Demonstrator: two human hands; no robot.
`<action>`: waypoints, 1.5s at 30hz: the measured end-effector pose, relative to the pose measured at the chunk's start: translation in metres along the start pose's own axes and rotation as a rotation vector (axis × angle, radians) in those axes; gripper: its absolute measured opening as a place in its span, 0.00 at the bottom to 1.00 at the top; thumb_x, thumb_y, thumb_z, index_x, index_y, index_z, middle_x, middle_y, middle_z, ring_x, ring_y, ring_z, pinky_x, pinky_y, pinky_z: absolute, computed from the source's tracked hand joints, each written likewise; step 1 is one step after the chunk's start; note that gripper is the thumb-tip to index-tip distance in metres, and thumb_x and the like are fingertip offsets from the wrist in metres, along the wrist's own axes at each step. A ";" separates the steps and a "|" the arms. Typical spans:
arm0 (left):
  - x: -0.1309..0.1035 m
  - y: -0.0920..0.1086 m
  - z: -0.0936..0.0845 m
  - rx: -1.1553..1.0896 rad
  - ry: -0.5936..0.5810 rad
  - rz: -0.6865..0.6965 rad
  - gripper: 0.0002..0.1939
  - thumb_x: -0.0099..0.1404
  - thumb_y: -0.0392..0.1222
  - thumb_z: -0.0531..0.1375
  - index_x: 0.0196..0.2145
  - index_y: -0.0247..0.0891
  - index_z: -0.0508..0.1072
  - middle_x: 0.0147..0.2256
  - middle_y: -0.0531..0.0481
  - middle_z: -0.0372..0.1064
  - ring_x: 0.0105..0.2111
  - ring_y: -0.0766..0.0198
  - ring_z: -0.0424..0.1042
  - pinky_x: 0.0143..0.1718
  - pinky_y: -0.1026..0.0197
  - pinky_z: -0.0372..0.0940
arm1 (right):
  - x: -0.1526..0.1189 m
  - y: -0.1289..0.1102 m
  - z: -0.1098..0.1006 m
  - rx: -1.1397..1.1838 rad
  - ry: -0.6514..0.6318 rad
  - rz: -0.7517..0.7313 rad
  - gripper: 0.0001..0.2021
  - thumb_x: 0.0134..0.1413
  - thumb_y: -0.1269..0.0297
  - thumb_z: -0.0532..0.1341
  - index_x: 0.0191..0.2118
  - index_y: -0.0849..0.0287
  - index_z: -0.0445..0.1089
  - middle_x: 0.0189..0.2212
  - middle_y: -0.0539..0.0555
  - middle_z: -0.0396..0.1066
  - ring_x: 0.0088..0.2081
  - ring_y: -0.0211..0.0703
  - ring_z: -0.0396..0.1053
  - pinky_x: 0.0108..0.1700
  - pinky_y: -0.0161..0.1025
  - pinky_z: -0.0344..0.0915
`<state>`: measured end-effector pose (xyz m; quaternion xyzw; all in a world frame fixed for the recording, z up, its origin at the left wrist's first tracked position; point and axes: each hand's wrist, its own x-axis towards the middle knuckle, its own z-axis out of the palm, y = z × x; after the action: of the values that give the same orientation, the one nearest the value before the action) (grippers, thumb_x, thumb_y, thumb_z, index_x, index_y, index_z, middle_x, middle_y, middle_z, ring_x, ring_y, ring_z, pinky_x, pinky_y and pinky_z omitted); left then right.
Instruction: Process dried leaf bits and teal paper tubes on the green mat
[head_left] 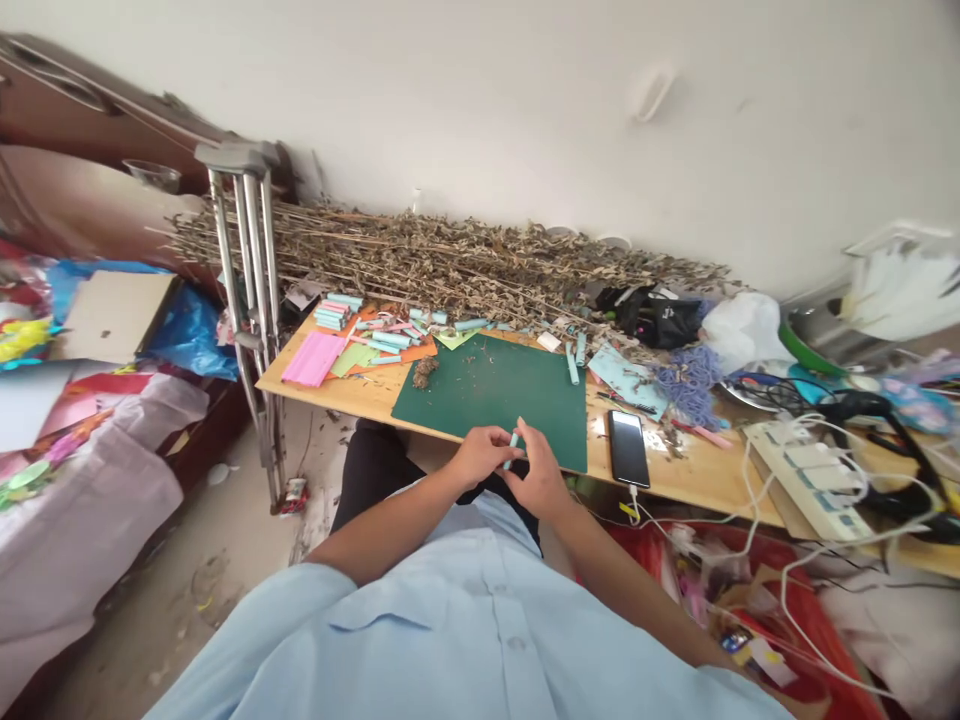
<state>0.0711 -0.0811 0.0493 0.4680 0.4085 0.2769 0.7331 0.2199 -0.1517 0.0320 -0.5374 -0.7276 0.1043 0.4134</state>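
Observation:
Between my two hands, just past the near edge of the green mat (495, 385), is a small light-blue paper roll (514, 441). My left hand (480, 455) pinches it from the left with closed fingers. On its other side my right hand (538, 472) is closed around it, fingertips near its upper end. The roll stands tilted. Brown crumbs and a clump of dried plant (425, 374) lie on the mat's left part. Two similar blue rolls (573, 362) rest at its right edge. More blue and pink rolls (386, 340) are heaped at the left.
Dried stalks (450, 260) line the wall side. Pink paper (313, 358) lies left; blue sheets (628, 378), a phone (628, 447) on a cable, purple yarn (688, 385) and a power strip (806, 480) lie right. Crutches (251, 270) stand at the table's left end.

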 end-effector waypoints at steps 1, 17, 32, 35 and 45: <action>-0.004 0.000 -0.002 -0.012 -0.001 -0.009 0.25 0.48 0.57 0.77 0.31 0.33 0.77 0.23 0.54 0.70 0.21 0.70 0.64 0.23 0.66 0.59 | -0.001 -0.003 0.000 -0.001 -0.010 -0.001 0.48 0.60 0.69 0.66 0.79 0.49 0.41 0.64 0.66 0.64 0.66 0.63 0.66 0.64 0.68 0.69; -0.034 0.006 -0.017 -0.105 -0.072 -0.002 0.24 0.51 0.56 0.76 0.35 0.34 0.79 0.27 0.51 0.74 0.24 0.67 0.69 0.26 0.66 0.61 | 0.004 -0.036 -0.010 -0.029 -0.016 -0.066 0.52 0.56 0.67 0.69 0.79 0.49 0.39 0.62 0.65 0.66 0.63 0.63 0.68 0.63 0.67 0.71; -0.056 0.009 -0.018 -0.167 -0.095 -0.032 0.23 0.51 0.55 0.76 0.34 0.33 0.79 0.27 0.50 0.73 0.24 0.68 0.69 0.26 0.66 0.61 | 0.000 -0.048 -0.009 0.053 -0.086 -0.105 0.51 0.57 0.69 0.68 0.79 0.52 0.39 0.65 0.67 0.63 0.66 0.62 0.65 0.65 0.64 0.69; -0.060 0.008 -0.017 -0.134 -0.058 -0.012 0.23 0.50 0.55 0.76 0.32 0.32 0.79 0.27 0.51 0.73 0.25 0.68 0.69 0.27 0.66 0.62 | -0.004 -0.049 -0.007 0.040 -0.051 -0.089 0.51 0.57 0.69 0.68 0.79 0.52 0.39 0.64 0.67 0.65 0.64 0.62 0.67 0.64 0.64 0.70; -0.068 0.003 -0.015 -0.098 0.011 0.049 0.23 0.46 0.51 0.78 0.32 0.32 0.79 0.26 0.51 0.73 0.23 0.69 0.68 0.26 0.66 0.62 | -0.013 -0.055 -0.010 0.097 -0.053 -0.079 0.53 0.57 0.68 0.70 0.79 0.50 0.39 0.66 0.66 0.63 0.67 0.62 0.65 0.66 0.63 0.68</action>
<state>0.0228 -0.1269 0.0718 0.4401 0.3868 0.3171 0.7457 0.1898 -0.1879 0.0649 -0.4845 -0.7532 0.1372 0.4232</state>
